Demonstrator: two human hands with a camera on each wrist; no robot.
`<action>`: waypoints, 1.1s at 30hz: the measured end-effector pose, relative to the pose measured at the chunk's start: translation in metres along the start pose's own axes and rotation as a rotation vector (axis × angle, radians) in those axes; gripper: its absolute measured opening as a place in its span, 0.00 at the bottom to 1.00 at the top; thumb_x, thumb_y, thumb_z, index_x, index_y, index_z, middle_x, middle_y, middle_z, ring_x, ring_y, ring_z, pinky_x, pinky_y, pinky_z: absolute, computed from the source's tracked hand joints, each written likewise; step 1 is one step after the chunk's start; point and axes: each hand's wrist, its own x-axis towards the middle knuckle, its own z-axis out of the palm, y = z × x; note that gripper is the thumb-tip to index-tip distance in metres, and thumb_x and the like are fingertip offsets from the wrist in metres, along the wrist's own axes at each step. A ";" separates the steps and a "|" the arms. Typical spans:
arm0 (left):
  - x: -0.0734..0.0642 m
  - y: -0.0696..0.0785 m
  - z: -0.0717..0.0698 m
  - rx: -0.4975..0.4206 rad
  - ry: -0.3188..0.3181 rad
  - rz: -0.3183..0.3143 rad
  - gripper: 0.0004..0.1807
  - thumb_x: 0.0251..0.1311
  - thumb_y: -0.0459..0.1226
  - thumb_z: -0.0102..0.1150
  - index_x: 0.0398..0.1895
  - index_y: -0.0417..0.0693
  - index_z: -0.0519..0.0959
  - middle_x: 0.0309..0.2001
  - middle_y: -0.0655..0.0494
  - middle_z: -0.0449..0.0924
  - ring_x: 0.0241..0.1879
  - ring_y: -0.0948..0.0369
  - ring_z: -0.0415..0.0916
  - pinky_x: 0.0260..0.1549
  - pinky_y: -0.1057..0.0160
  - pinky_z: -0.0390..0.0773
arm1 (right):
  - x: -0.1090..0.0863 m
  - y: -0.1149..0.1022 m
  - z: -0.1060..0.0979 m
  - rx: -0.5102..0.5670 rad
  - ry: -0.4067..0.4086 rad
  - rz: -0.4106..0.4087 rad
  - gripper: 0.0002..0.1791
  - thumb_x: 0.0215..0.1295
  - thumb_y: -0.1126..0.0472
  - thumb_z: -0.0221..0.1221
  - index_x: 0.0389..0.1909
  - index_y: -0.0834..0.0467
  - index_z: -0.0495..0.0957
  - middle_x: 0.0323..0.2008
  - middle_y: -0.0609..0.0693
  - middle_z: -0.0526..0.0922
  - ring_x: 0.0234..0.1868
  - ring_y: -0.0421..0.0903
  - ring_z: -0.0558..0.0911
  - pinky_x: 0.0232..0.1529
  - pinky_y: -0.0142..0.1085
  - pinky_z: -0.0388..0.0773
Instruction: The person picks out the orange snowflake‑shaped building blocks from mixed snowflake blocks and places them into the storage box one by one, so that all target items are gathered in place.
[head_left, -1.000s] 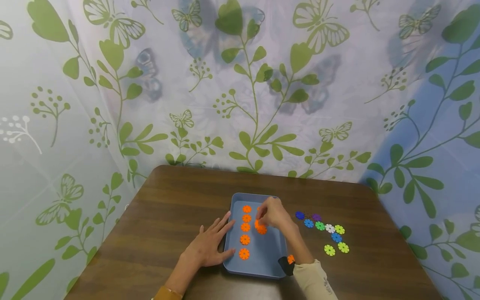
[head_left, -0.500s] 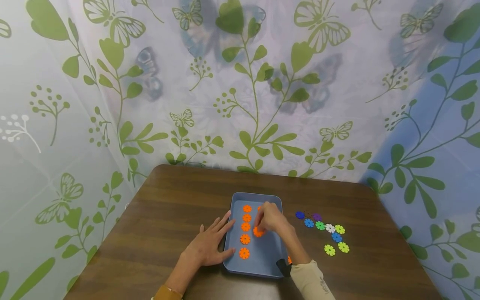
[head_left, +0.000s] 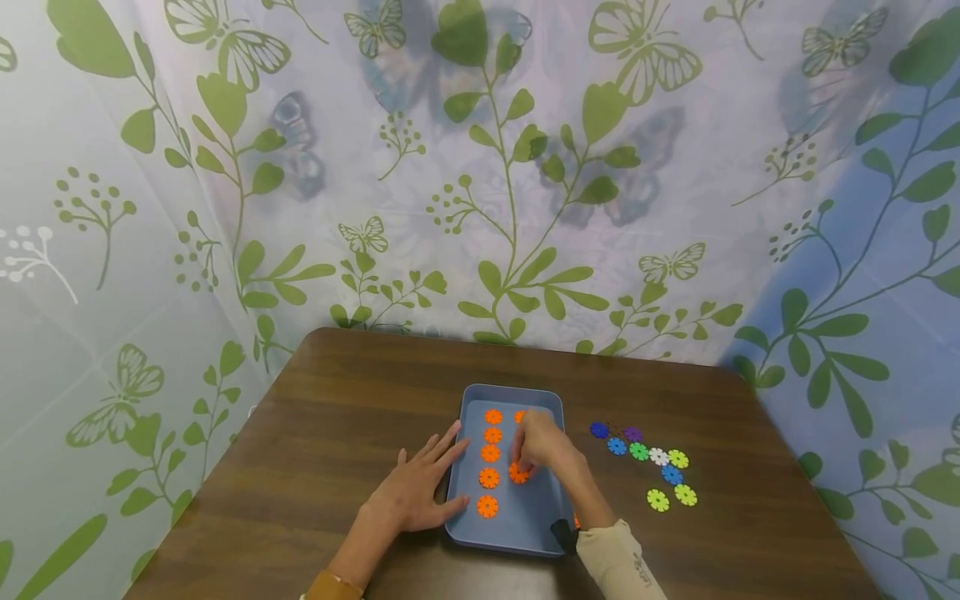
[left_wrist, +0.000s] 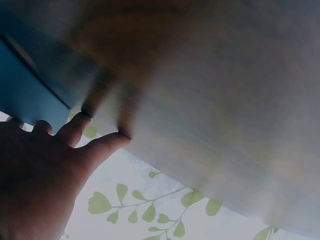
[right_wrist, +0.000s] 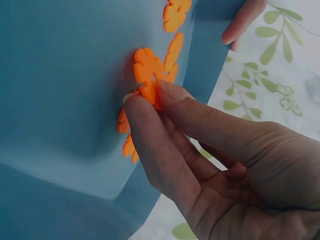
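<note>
My right hand [head_left: 545,442] pinches an orange notched plastic disc [right_wrist: 147,70] between thumb and index finger, over the right half of the blue-grey tray [head_left: 513,533]. In the head view that disc shows just below the fingertips. Down the tray's left half runs a column of several similar orange discs [head_left: 489,477]. Another orange disc [head_left: 521,416] peeks out beyond my right hand, which hides part of that second column. My left hand [head_left: 418,490] lies with fingers spread against the tray's left rim; the left wrist view shows its fingers [left_wrist: 102,150] straight.
Right of the tray, several loose discs lie on the brown wooden table [head_left: 360,392]: a white disc [head_left: 658,457], a green disc [head_left: 639,451], a purple disc [head_left: 633,434], plus blue and yellow-green ones. Orange shows beside the right wrist. A leaf-printed curtain [head_left: 480,167] hangs behind.
My right hand has moved a little toward the tray's near side with the pinched disc. My left hand stays at the left rim.
</note>
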 end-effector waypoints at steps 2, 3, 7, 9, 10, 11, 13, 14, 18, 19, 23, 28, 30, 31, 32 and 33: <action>0.000 0.000 0.000 -0.003 0.002 -0.001 0.49 0.68 0.63 0.62 0.87 0.57 0.59 0.89 0.57 0.44 0.83 0.39 0.56 0.68 0.17 0.57 | -0.001 -0.002 0.000 -0.026 0.010 0.017 0.16 0.43 0.86 0.74 0.14 0.64 0.84 0.17 0.52 0.81 0.18 0.50 0.86 0.23 0.40 0.87; 0.000 0.000 0.000 -0.004 0.003 -0.001 0.48 0.68 0.63 0.62 0.87 0.57 0.59 0.89 0.57 0.44 0.83 0.39 0.56 0.68 0.17 0.57 | 0.000 -0.003 0.001 -0.035 0.013 0.023 0.16 0.43 0.86 0.74 0.14 0.63 0.84 0.16 0.51 0.81 0.18 0.50 0.86 0.22 0.39 0.87; 0.000 0.001 -0.001 -0.008 0.007 0.001 0.48 0.69 0.62 0.62 0.87 0.56 0.60 0.89 0.56 0.45 0.83 0.39 0.56 0.68 0.17 0.57 | 0.009 0.006 0.005 -0.067 0.013 0.041 0.18 0.41 0.86 0.74 0.11 0.62 0.82 0.13 0.52 0.81 0.14 0.49 0.84 0.18 0.38 0.84; -0.001 0.001 -0.001 -0.005 0.008 0.002 0.48 0.69 0.62 0.62 0.87 0.56 0.60 0.89 0.56 0.45 0.83 0.39 0.56 0.68 0.17 0.57 | 0.023 0.024 0.013 -0.095 0.008 0.031 0.18 0.40 0.84 0.75 0.11 0.60 0.82 0.14 0.52 0.81 0.13 0.48 0.82 0.16 0.37 0.82; -0.001 0.001 -0.001 -0.004 0.008 0.002 0.48 0.69 0.62 0.62 0.87 0.56 0.59 0.89 0.56 0.45 0.83 0.39 0.56 0.68 0.17 0.57 | 0.033 0.037 0.020 -0.115 0.007 0.019 0.18 0.41 0.83 0.76 0.12 0.59 0.82 0.14 0.52 0.82 0.12 0.47 0.81 0.15 0.37 0.81; -0.001 0.001 -0.001 -0.004 0.008 0.003 0.48 0.69 0.62 0.62 0.87 0.56 0.59 0.89 0.55 0.45 0.83 0.39 0.56 0.68 0.17 0.58 | 0.040 0.045 0.024 -0.130 0.006 0.020 0.18 0.40 0.82 0.77 0.12 0.59 0.82 0.15 0.52 0.82 0.12 0.47 0.81 0.14 0.37 0.81; 0.000 0.001 -0.001 -0.002 0.007 0.004 0.48 0.69 0.62 0.62 0.87 0.57 0.59 0.89 0.55 0.45 0.83 0.39 0.56 0.68 0.17 0.58 | 0.056 0.065 0.033 -0.152 -0.005 0.017 0.19 0.40 0.80 0.77 0.12 0.57 0.81 0.15 0.50 0.81 0.11 0.45 0.81 0.13 0.36 0.79; 0.000 0.001 -0.001 -0.002 0.007 0.004 0.48 0.69 0.62 0.62 0.87 0.57 0.59 0.89 0.55 0.45 0.83 0.39 0.56 0.68 0.17 0.58 | 0.061 0.072 0.036 -0.166 0.002 0.016 0.19 0.40 0.80 0.77 0.12 0.57 0.81 0.14 0.50 0.81 0.10 0.45 0.81 0.13 0.37 0.79; 0.000 0.001 -0.001 -0.005 0.008 0.009 0.48 0.69 0.62 0.62 0.87 0.57 0.59 0.89 0.55 0.45 0.83 0.39 0.56 0.68 0.17 0.57 | 0.062 0.075 0.036 -0.181 0.036 -0.012 0.19 0.40 0.78 0.72 0.09 0.55 0.77 0.09 0.45 0.78 0.07 0.42 0.79 0.11 0.35 0.77; 0.000 0.001 -0.001 -0.006 0.009 0.009 0.48 0.69 0.62 0.62 0.87 0.57 0.59 0.89 0.55 0.45 0.83 0.39 0.56 0.68 0.17 0.57 | 0.059 0.071 0.036 -0.189 0.054 -0.012 0.18 0.40 0.78 0.71 0.09 0.56 0.77 0.08 0.46 0.77 0.07 0.43 0.79 0.11 0.35 0.77; 0.000 0.001 -0.001 -0.006 0.006 0.009 0.48 0.69 0.62 0.62 0.87 0.57 0.59 0.89 0.56 0.45 0.83 0.39 0.56 0.68 0.17 0.57 | 0.061 0.073 0.036 -0.178 0.056 -0.009 0.18 0.39 0.80 0.71 0.10 0.56 0.78 0.08 0.46 0.77 0.07 0.43 0.79 0.11 0.36 0.77; 0.000 0.001 0.000 -0.001 0.005 0.007 0.48 0.69 0.62 0.62 0.87 0.57 0.59 0.89 0.56 0.44 0.83 0.39 0.56 0.68 0.17 0.57 | 0.063 0.074 0.038 -0.191 0.046 0.009 0.18 0.40 0.80 0.71 0.10 0.57 0.78 0.10 0.48 0.79 0.08 0.45 0.80 0.11 0.38 0.78; 0.000 0.001 -0.001 -0.001 0.003 0.007 0.48 0.69 0.62 0.61 0.87 0.56 0.59 0.89 0.56 0.45 0.83 0.39 0.56 0.68 0.17 0.57 | 0.052 0.058 0.032 -0.194 0.054 0.021 0.18 0.40 0.81 0.71 0.09 0.59 0.78 0.10 0.50 0.79 0.08 0.46 0.80 0.12 0.39 0.79; -0.001 0.001 -0.001 0.000 0.002 0.006 0.48 0.69 0.62 0.61 0.87 0.56 0.59 0.89 0.56 0.44 0.83 0.39 0.56 0.68 0.17 0.57 | 0.051 0.058 0.031 -0.204 0.053 0.006 0.18 0.39 0.82 0.71 0.09 0.59 0.77 0.10 0.50 0.79 0.07 0.46 0.80 0.11 0.38 0.78; -0.001 0.001 -0.001 0.000 0.001 0.005 0.48 0.69 0.62 0.61 0.87 0.56 0.59 0.89 0.56 0.44 0.83 0.39 0.56 0.68 0.17 0.57 | 0.045 0.051 0.027 -0.208 0.054 0.007 0.18 0.39 0.82 0.71 0.09 0.59 0.77 0.09 0.50 0.78 0.07 0.46 0.80 0.11 0.38 0.78; -0.001 0.002 -0.001 0.000 -0.001 0.004 0.48 0.69 0.62 0.61 0.87 0.56 0.59 0.89 0.56 0.44 0.83 0.39 0.56 0.68 0.17 0.57 | 0.040 0.045 0.024 -0.211 0.054 0.010 0.19 0.39 0.82 0.71 0.09 0.59 0.76 0.09 0.50 0.78 0.07 0.45 0.79 0.11 0.38 0.78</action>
